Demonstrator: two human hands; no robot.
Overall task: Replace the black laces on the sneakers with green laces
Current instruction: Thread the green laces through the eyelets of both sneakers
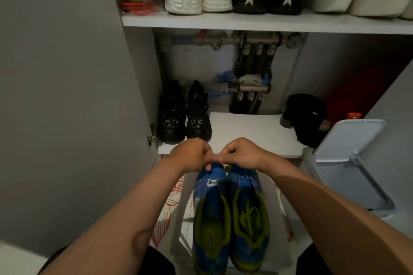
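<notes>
Two blue sneakers with green lining lie side by side on a white sheet, openings towards me: the left sneaker [210, 219] and the right sneaker [250, 185]. A tangle of green lace [248, 216] lies in the right sneaker's opening. No black lace shows on either. My left hand [192, 152] and my right hand [243, 152] meet fingertip to fingertip over the sneakers' far ends, fingers curled. They pinch something small between them that looks like a lace end; the fingers mostly hide it. My left thumb touches the left sneaker's far end.
An open cupboard stands ahead; its lower shelf [245, 127] carries black boots [185, 116] and a dark shoe [306, 116]. White and black shoes fill the upper shelf [223, 21]. A grey lidded bin [348, 158] sits close on the right. The cupboard door [67, 96] is at the left.
</notes>
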